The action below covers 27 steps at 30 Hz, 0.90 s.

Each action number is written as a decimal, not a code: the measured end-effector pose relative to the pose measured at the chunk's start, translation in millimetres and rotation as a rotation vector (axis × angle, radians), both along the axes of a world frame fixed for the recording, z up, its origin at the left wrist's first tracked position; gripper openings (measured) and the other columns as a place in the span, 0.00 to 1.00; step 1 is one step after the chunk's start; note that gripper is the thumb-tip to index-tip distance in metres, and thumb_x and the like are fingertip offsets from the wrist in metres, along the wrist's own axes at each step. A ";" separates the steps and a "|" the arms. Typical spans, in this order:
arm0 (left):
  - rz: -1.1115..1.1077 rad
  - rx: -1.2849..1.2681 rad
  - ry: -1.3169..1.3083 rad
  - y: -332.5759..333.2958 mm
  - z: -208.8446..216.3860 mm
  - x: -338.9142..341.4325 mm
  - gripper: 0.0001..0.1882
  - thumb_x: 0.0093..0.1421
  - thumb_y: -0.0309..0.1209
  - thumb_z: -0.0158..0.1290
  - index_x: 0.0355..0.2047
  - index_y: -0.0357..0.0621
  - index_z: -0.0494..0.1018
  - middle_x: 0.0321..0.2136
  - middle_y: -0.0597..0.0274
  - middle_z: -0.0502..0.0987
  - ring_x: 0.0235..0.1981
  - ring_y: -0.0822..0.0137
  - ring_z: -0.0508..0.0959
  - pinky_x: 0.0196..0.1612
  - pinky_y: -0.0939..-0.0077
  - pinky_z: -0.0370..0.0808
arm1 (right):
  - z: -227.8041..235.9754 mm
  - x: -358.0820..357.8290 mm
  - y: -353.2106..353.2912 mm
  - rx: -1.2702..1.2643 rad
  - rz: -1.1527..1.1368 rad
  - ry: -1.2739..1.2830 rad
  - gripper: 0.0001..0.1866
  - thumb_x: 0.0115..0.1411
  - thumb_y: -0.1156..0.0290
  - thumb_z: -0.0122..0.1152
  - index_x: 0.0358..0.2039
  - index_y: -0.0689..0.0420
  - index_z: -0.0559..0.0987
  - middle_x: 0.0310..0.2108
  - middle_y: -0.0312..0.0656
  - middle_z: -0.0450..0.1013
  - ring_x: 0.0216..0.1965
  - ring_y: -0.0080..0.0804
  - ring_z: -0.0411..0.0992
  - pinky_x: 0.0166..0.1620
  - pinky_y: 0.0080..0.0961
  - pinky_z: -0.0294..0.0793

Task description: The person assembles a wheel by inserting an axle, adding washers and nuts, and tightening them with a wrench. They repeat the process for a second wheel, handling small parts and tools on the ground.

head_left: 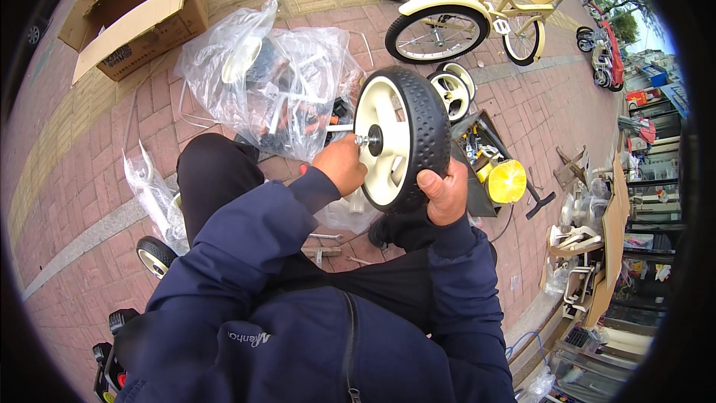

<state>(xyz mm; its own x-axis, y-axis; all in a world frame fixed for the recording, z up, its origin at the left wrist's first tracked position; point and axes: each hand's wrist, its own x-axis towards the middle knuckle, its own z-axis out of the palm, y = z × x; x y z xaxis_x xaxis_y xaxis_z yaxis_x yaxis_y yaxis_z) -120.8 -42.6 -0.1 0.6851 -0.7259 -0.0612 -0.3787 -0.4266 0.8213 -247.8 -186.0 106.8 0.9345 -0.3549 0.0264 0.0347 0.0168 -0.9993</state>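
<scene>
Standing close by, watching a seated person work over brick paving point(89, 231).

Wheel point(409, 130), black knobbly tyre on a cream rim, is held up off the paving, above the lap and between the knees, tilted so its hub side faces the person's left. Right hand point(446, 190) clasps the tyre from the right, thumb pressed on the tread; its other fingers mostly out of sight behind. Left hand point(341, 166) is curled at the hub, fingertips seemingly pinching a small silver fitting point(362, 140) at the black centre. Can't make out whether that is a nut, a bolt head or an axle end.

My reading: hub work in hand, the left turning or seating the fitting while the right steadies the wheel. The next move calls for a firm right-hand grip and the fitting kept in line with the hub; for tightening, a tool might serve better than fingers.

Around: open toolbox point(477, 198) just beyond the right hand, a round yellow object point(507, 181) by its near right corner. A wrench point(326, 236) lies on the paving between the legs. Clear plastic bag point(224, 97) of parts ahead, left of the wheel. Cream small wheels point(451, 93) past the toolbox's far left corner. Another wheel point(155, 255) rests by the person's left side.
</scene>
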 end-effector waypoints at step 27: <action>0.238 -0.340 0.016 -6.7 9.4 -7.0 0.20 0.53 0.26 0.56 0.46 0.34 0.69 0.29 0.47 0.77 0.31 0.51 0.78 0.37 0.63 0.74 | 11.8 10.5 7.5 0.041 -0.053 0.080 0.23 0.58 0.58 0.67 0.42 0.66 0.78 0.35 0.39 0.78 0.35 0.21 0.73 0.40 0.21 0.73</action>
